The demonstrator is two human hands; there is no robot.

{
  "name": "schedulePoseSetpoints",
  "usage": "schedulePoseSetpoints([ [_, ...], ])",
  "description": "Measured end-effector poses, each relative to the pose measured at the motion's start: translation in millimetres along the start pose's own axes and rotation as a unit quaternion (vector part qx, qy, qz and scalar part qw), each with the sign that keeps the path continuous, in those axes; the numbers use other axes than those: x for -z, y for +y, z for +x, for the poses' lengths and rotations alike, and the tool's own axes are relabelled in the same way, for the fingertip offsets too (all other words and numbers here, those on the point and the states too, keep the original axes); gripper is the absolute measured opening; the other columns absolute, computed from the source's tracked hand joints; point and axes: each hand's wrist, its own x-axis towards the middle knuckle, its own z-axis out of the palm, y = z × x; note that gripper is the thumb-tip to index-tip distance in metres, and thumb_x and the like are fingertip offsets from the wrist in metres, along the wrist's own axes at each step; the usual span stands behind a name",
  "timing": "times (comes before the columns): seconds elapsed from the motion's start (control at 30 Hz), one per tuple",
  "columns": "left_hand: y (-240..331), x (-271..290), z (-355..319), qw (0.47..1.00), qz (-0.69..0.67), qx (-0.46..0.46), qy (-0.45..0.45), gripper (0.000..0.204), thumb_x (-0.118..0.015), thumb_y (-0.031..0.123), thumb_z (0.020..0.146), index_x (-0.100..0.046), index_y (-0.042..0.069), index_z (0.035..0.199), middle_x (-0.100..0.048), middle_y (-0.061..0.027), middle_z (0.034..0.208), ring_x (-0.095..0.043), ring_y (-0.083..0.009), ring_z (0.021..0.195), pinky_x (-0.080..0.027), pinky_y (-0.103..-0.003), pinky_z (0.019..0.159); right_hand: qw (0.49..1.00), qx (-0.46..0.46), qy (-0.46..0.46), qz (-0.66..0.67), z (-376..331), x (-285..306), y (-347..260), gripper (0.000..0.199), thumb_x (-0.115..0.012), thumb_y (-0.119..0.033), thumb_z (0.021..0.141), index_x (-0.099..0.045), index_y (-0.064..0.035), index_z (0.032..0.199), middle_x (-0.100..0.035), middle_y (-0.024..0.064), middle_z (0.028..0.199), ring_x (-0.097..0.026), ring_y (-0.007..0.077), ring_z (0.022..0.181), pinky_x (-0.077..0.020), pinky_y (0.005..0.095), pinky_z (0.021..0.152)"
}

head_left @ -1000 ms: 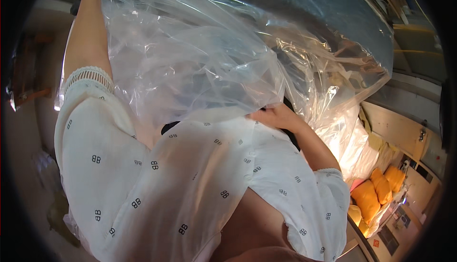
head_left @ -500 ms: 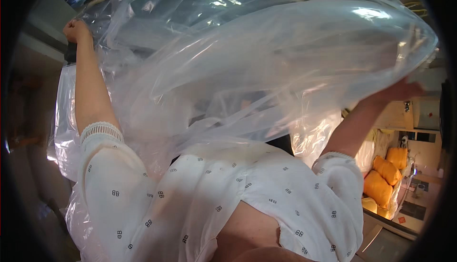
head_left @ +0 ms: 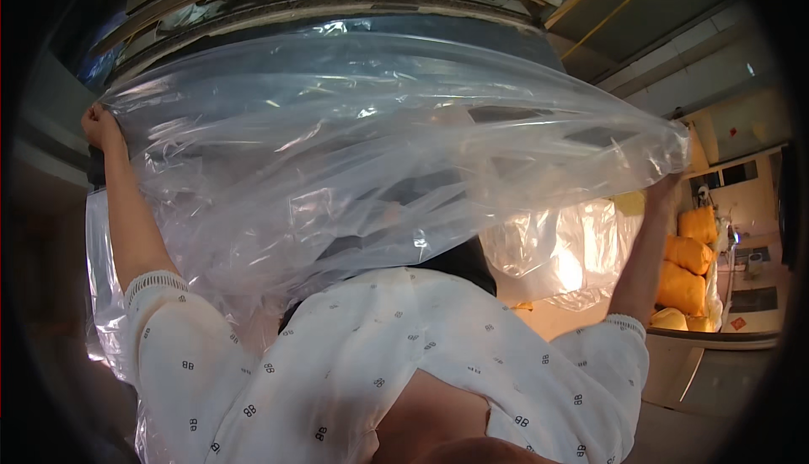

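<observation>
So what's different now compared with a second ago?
The right hand has swung from near the waist out to the right, and is now at the clear plastic sheet's right end; its grip is hard to see. The sheet now spans between both hands. The left hand stays at its left edge; the orange bundles remain piled.
</observation>
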Motion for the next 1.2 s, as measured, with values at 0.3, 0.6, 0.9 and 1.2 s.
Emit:
schedulePoseSetpoints([
  [0.3, 5.0, -30.5, -15.6, 0.966, 0.055, -0.186, -0.168, 0.035, -0.053, 0.029, 0.085, -0.056, 0.000, 0.103, -0.060, -0.0140, 0.097, -0.057, -0.0270, 0.090, -0.042, -0.033, 0.080, 0.543, 0.407, 0.166, -0.716, 21.9, 97.8, -243.0, 0.036, -0.044, -0.036, 0.089, -0.056, -0.0120, 0.113, -0.062, 0.0107, 0.097, -0.061, 0.0266, 0.083, -0.0462, 0.0371, 0.068],
  [0.6, -81.9, 35.9, 64.1, 0.938, 0.293, -0.174, -0.059, 0.038, -0.039, 0.028, 0.083, -0.060, -0.002, 0.091, -0.061, -0.0212, 0.093, -0.057, -0.0394, 0.087, -0.044, -0.048, 0.074, 0.554, 0.632, -0.221, -0.495, -101.4, -228.2, -44.9, 0.035, -0.051, -0.016, 0.082, -0.053, -0.0129, 0.117, -0.050, 0.0086, 0.122, -0.045, 0.0269, 0.116, -0.0313, 0.0423, 0.097],
  [0.9, -33.8, 72.5, 20.8, 0.914, 0.364, -0.163, -0.082, 0.038, -0.038, 0.030, 0.086, -0.058, 0.002, 0.100, -0.057, -0.0202, 0.103, -0.054, -0.0382, 0.095, -0.043, -0.046, 0.079, 0.743, 0.338, -0.263, -0.515, -49.4, -272.2, 79.9, 0.034, -0.058, -0.030, 0.081, -0.055, -0.0080, 0.106, -0.050, 0.0071, 0.111, -0.048, 0.0264, 0.102, -0.0376, 0.0407, 0.085],
  [1.2, -46.1, 85.0, 36.0, 0.925, 0.327, -0.190, -0.031, 0.040, -0.038, 0.031, 0.087, -0.057, 0.001, 0.104, -0.057, -0.0185, 0.104, -0.054, -0.0351, 0.096, -0.042, -0.042, 0.081, 0.860, 0.118, -0.421, -0.265, -11.8, -329.3, 91.7, 0.022, -0.063, -0.027, 0.079, -0.060, -0.0061, 0.086, -0.056, 0.0012, 0.079, -0.051, 0.0102, 0.075, -0.0389, 0.0221, 0.067],
])
